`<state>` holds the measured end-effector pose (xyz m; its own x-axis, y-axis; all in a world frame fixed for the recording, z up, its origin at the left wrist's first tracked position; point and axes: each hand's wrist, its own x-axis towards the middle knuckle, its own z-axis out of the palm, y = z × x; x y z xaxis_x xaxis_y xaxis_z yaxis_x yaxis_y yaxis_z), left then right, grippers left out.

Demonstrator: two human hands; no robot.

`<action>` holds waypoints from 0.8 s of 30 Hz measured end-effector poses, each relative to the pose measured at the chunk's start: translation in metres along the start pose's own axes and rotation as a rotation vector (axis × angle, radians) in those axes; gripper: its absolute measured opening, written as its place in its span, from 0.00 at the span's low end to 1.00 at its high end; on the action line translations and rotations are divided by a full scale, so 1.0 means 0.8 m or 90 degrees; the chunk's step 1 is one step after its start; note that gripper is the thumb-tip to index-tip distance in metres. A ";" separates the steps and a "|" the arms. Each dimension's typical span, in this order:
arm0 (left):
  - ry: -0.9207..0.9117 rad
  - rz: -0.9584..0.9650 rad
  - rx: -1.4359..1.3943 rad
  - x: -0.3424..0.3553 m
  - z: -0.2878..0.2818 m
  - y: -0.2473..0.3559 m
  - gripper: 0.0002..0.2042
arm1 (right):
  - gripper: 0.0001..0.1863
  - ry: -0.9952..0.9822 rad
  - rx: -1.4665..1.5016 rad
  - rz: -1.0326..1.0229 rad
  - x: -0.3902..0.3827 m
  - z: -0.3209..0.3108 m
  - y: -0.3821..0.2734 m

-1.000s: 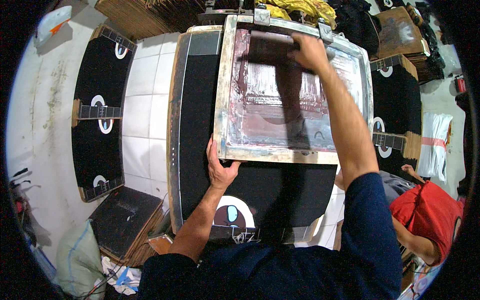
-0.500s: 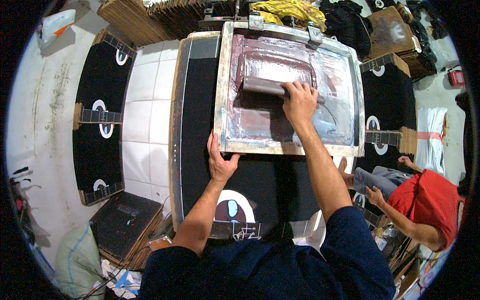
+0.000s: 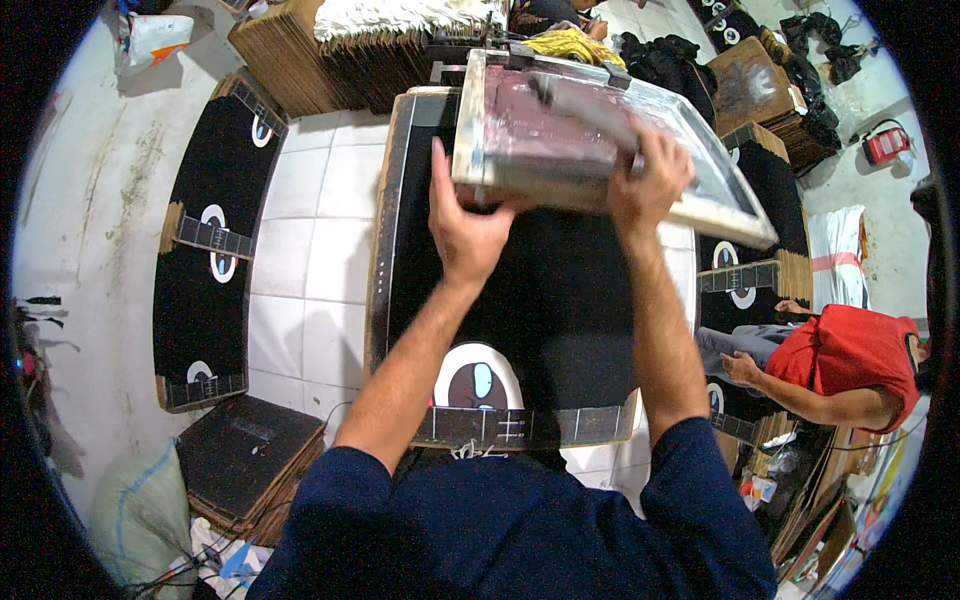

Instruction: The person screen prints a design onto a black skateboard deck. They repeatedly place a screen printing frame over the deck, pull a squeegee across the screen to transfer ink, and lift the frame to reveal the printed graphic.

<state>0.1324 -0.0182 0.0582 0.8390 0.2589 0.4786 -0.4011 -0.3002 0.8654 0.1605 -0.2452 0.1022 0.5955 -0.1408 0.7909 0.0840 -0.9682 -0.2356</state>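
Screen frame [image 3: 550,150]: upper centre, tilted above black cloth [image 3: 560,290]. Left hand [image 3: 472,238] grasps its lower-left corner; right hand [image 3: 652,185] holds the squeegee [image 3: 588,115] — frame contact, cannot tell. Risks: slipping left grip could drop the frame; loosely held squeegee could smudge the cloth.

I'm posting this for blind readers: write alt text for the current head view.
A person's left hand grips the near left corner of a tilted, framed screen smeared maroon, while the right hand holds a squeegee over it. Below lies black fabric with a printed eye; a co-worker in red is at right.
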 end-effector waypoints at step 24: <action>-0.268 -0.655 0.422 -0.538 -0.393 -0.328 0.18 | 0.34 -0.094 -0.102 0.086 0.325 0.015 0.042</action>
<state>-0.2393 0.2380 -0.3281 0.7509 0.3697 -0.5472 0.6495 -0.5635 0.5105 0.3281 -0.3117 0.2932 0.7041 -0.2514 0.6641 -0.1253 -0.9646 -0.2322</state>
